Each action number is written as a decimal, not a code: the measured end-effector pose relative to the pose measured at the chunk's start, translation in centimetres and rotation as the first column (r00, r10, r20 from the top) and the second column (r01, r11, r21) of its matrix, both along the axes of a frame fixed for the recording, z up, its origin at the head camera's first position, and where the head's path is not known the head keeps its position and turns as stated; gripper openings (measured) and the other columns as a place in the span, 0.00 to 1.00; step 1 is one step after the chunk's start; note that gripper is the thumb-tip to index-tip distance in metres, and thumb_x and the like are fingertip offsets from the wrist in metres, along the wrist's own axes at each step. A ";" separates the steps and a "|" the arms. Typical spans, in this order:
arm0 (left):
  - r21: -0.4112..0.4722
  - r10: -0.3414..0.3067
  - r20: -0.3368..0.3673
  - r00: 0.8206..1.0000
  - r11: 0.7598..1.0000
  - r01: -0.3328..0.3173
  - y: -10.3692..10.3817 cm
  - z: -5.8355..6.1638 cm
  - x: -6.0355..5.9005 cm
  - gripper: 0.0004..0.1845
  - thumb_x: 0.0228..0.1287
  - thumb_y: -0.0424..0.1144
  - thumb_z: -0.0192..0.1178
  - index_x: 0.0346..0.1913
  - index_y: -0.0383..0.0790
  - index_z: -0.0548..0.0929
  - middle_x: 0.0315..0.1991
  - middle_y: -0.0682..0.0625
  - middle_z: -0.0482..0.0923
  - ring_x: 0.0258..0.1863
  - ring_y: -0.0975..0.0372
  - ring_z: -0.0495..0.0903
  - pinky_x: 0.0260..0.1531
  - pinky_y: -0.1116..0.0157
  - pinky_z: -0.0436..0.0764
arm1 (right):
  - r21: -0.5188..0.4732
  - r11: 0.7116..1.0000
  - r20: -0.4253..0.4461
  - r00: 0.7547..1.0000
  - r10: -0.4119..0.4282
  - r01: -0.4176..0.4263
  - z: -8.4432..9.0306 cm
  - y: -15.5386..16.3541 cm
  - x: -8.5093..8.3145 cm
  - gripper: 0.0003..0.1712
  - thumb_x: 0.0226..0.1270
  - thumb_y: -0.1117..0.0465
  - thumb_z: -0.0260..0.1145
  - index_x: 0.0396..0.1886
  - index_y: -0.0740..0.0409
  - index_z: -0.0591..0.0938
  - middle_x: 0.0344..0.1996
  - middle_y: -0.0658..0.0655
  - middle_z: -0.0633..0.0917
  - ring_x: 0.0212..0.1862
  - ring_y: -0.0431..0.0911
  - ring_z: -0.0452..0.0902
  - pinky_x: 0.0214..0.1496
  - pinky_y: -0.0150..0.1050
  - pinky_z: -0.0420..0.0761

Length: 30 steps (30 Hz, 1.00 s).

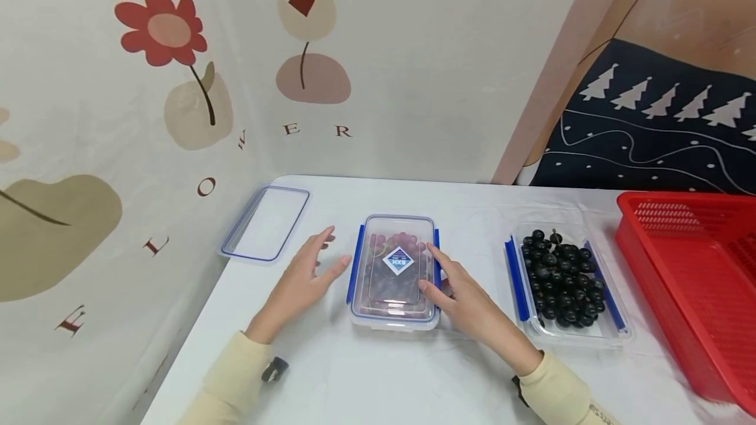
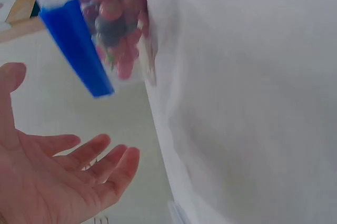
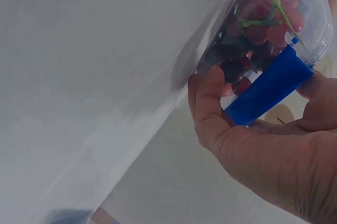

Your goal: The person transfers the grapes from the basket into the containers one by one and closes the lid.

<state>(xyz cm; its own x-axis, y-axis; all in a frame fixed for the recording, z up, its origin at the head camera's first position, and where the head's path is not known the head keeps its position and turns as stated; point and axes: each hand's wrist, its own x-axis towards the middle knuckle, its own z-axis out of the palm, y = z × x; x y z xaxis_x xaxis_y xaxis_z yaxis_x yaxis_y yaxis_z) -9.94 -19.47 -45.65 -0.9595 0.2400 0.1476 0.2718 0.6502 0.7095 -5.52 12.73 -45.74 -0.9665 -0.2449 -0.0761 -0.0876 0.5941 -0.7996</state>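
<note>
A clear plastic food container (image 1: 393,294) with a blue-edged lid and blue side clips sits on the table, red and dark grapes (image 2: 111,21) visible through its wall. My right hand (image 1: 469,300) grips its right side, thumb over the lid's edge and fingers curled by the blue clip (image 3: 271,87). Left of the container, my left hand (image 1: 304,284) is held apart from it, thumb and fingers spread with nothing between them. The left blue clip (image 2: 79,50) hangs down against the container's side.
An uncovered clear container (image 1: 599,336) of black grapes (image 1: 561,281) stands to the right, beside a red plastic basket (image 1: 655,307). At the far left of the white table (image 1: 354,372) lies a loose blue-rimmed lid (image 1: 266,223). A patterned curtain (image 1: 413,84) rises behind.
</note>
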 end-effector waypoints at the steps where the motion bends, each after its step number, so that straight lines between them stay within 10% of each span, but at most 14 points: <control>1: 0.010 0.008 -0.017 1.000 1.000 -0.008 -0.3 0.1 -0.2 0.41 0.81 0.54 0.63 0.85 0.35 0.63 0.75 0.35 0.72 0.72 0.42 0.73 0.65 0.41 0.79 | 0.001 1.000 -0.001 1.000 0.000 0.000 0.0 0.0 0.0 0.47 0.85 0.46 0.66 0.91 0.48 0.55 0.64 0.66 0.77 0.50 0.49 0.79 0.49 0.47 0.83; 30: -0.006 0.141 -0.110 0.984 0.990 -0.143 -10.4 1.0 -6.6 0.29 0.85 0.47 0.59 0.76 0.31 0.76 0.73 0.27 0.68 0.74 0.33 0.65 0.70 0.31 0.64 | -0.031 0.999 -0.007 1.000 0.018 -0.018 -0.6 0.0 -0.4 0.46 0.85 0.48 0.66 0.91 0.50 0.55 0.61 0.63 0.79 0.46 0.45 0.80 0.50 0.46 0.84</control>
<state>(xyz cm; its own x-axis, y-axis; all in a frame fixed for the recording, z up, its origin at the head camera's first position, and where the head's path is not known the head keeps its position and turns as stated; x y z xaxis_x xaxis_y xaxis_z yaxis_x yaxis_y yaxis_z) -16.54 -29.88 -44.65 -0.9624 0.1056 0.2504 0.2511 0.6974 0.6712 -5.89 12.75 -46.30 -0.9624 -0.2643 -0.0619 -0.1033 0.5675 -0.8169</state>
